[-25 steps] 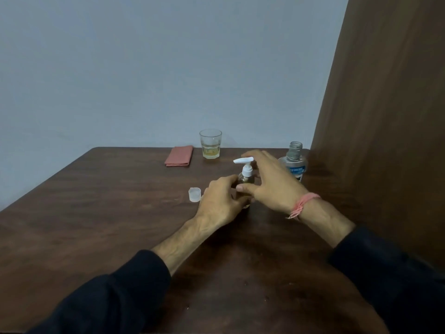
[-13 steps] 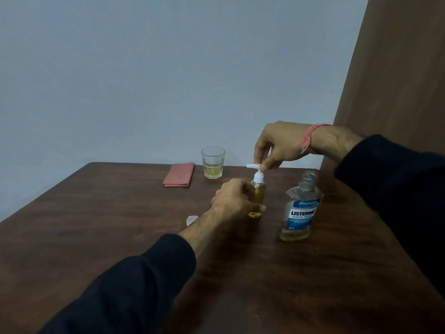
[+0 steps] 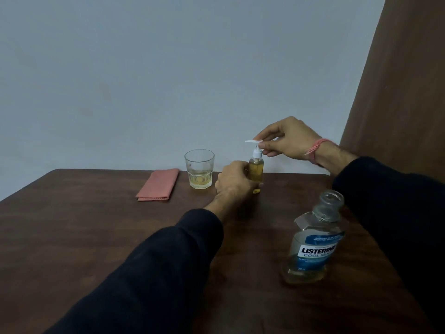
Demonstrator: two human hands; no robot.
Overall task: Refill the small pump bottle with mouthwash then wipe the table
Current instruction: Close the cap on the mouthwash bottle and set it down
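Open tabletop (image 3: 84, 237) at near left, free passage. Far edge crowded: folded pink cloth (image 3: 159, 185), glass (image 3: 199, 172) just beside left hand (image 3: 234, 180) gripping pump bottle (image 3: 256, 173). Uncapped mouthwash bottle (image 3: 313, 239) upright, blocking near right. Left sleeve (image 3: 149, 273) crossing centre.

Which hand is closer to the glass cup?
Left. The left hand grips the pump bottle right beside the glass; the right hand is higher, past the bottle, pinching the pump head.
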